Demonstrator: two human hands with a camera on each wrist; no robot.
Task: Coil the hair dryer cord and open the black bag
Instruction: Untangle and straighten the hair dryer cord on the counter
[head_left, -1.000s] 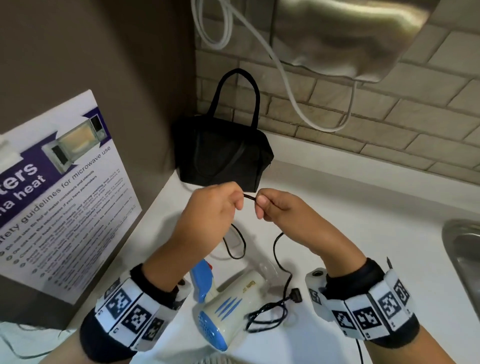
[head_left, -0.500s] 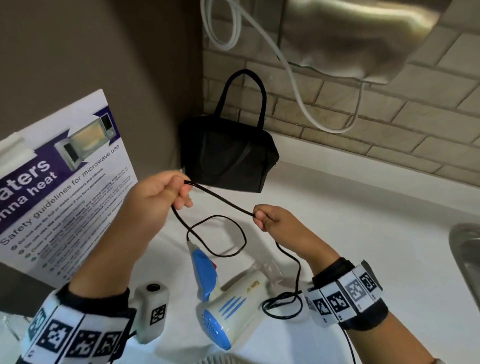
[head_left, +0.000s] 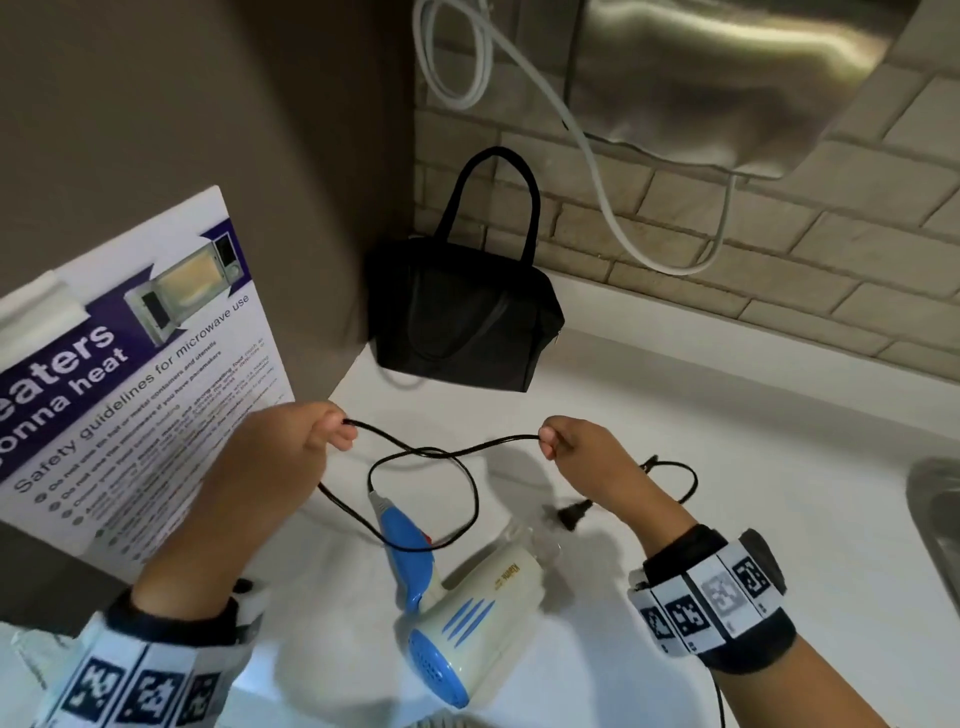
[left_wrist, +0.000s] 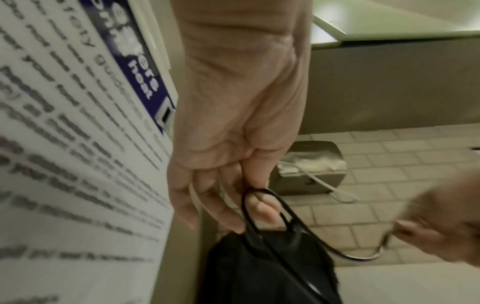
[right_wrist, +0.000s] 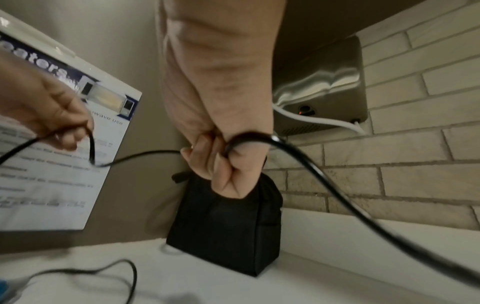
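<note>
A cream and blue hair dryer (head_left: 467, 608) lies on the white counter (head_left: 727, 467), handle pointing away from me. Its black cord (head_left: 457, 451) runs slack between my two hands above the dryer. My left hand (head_left: 327, 434) pinches the cord (left_wrist: 262, 197) at the left. My right hand (head_left: 553, 436) grips the cord (right_wrist: 259, 136) in a fist at the right. One loop (head_left: 423, 499) hangs over the handle. The plug (head_left: 574, 512) lies on the counter below my right hand. The black bag (head_left: 462, 317) stands zipped in the corner, handles up.
A microwave safety poster (head_left: 130, 374) leans against the brown wall at the left. A steel hand dryer (head_left: 727, 78) with a white cable (head_left: 613, 208) hangs on the brick wall above. A sink edge (head_left: 935, 509) is at the right.
My hands were together a second ago; they have drawn apart, the left moving left and the right moving right. The cord now stretches wider between them, and the plug end has slid out past my right hand.
</note>
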